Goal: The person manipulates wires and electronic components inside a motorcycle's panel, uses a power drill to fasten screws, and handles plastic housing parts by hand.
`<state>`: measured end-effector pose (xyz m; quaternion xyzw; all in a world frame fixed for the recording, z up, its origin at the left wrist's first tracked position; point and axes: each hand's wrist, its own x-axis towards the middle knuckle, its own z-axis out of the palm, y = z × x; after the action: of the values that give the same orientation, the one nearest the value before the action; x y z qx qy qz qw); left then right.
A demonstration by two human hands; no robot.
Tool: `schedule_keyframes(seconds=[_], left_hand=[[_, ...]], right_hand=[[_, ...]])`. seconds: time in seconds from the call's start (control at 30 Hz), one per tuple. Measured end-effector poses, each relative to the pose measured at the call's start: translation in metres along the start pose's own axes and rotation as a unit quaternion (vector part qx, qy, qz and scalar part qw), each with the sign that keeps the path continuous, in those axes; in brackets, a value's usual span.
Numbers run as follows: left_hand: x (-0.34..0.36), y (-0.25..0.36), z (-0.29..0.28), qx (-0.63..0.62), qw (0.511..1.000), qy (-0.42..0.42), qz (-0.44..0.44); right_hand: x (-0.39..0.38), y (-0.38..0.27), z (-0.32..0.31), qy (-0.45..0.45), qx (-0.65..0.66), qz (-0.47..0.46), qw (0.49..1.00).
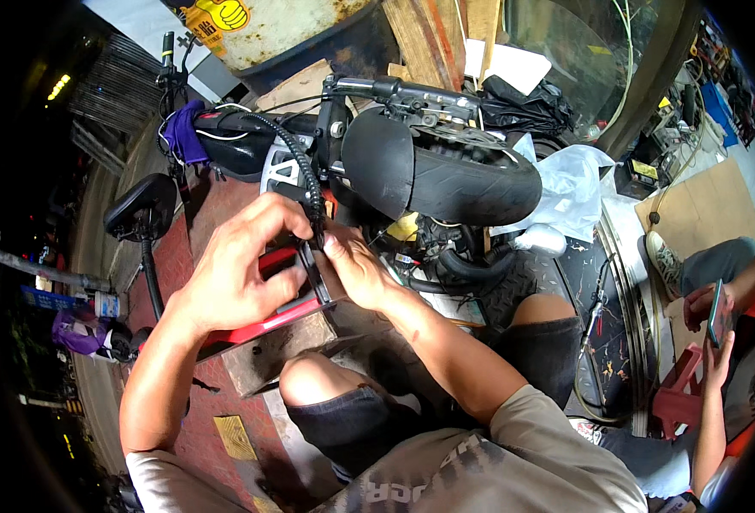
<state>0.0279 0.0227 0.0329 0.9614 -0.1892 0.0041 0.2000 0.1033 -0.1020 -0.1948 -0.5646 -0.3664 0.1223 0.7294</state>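
An electric scooter lies in front of me, its black tyre [480, 186] and dark fender [378, 162] turned upward. A black corrugated cable sleeve [296, 154] curves down from its deck to my hands. My left hand [239, 261] is bent, fingers curled, its index fingertip against the sleeve's lower end. My right hand [353, 267] presses thumb and fingers around the black cable there, beside the open end of a red frame [262, 327]. Some of the right fingers and the cable's end are hidden. The frame rests on a wooden block [262, 363] by my knee.
A seated person [724, 342] at the right holds a phone [719, 315] near a dark red plastic stool [678, 393]. Clear plastic wrap [566, 192] and a silver rounded part [542, 240] lie beside the tyre. A black mirror or seat [141, 207] stands at left.
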Motion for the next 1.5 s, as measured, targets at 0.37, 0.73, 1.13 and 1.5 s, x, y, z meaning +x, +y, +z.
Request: schedule_keyframes(seconds=[0.37, 0.73, 1.13, 1.5], left_hand=[[0.000, -0.031, 0.011, -0.063, 0.989, -0.108, 0.083], [0.023, -0.049, 0.007, -0.200, 0.959, -0.196, 0.039], [0.025, -0.053, 0.010, -0.251, 0.940, -0.230, -0.031], [0.027, -0.049, 0.012, -0.269, 0.930, -0.240, -0.071]], right_hand=[[-0.009, 0.016, 0.002, 0.005, -0.028, -0.010, 1.000], [-0.014, 0.014, 0.014, 0.079, 0.174, 0.041, 0.981], [0.020, 0.031, 0.004, 0.183, 0.167, 0.219, 0.944], [0.028, 0.056, -0.008, 0.277, 0.157, 0.220, 0.922]])
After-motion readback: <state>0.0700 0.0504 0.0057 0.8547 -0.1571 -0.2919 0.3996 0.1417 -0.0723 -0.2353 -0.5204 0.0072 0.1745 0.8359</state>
